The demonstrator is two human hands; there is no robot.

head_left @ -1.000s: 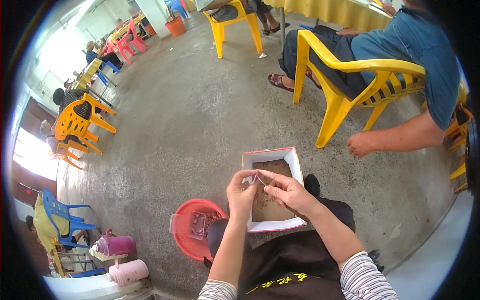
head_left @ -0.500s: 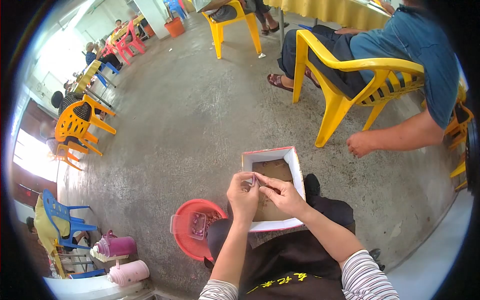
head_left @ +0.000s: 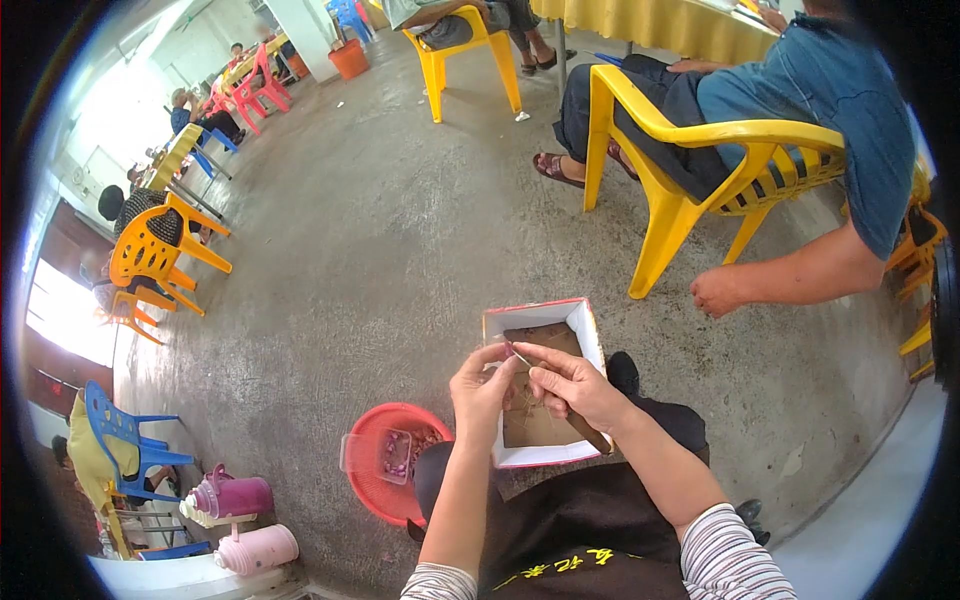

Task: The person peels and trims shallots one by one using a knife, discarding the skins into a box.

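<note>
My left hand (head_left: 480, 388) pinches a small purple shallot (head_left: 508, 349) between thumb and fingertips. My right hand (head_left: 582, 388) grips a small knife (head_left: 590, 433), its brown handle sticking out below the palm and its blade against the shallot. Both hands meet above a white-walled cardboard box (head_left: 591, 345) with a red rim, which stands between my knees and has bits of peel on its brown bottom. To the left, a red plastic basket (head_left: 372, 492) holds several small reddish bulbs. A clear plastic tub (head_left: 358, 455) with purple pieces inside sits in it.
A seated person (head_left: 800, 85) in a blue shirt occupies a yellow chair (head_left: 665, 215) at right, one arm hanging near the floor. Two thermos jugs, one purple (head_left: 240, 497) and one pink (head_left: 260, 548), stand lower left beside a blue chair (head_left: 110, 430).
My right hand has turned, so the knife's brown handle and blade now show. My left hand still holds the shallot at nearly the same spot.
</note>
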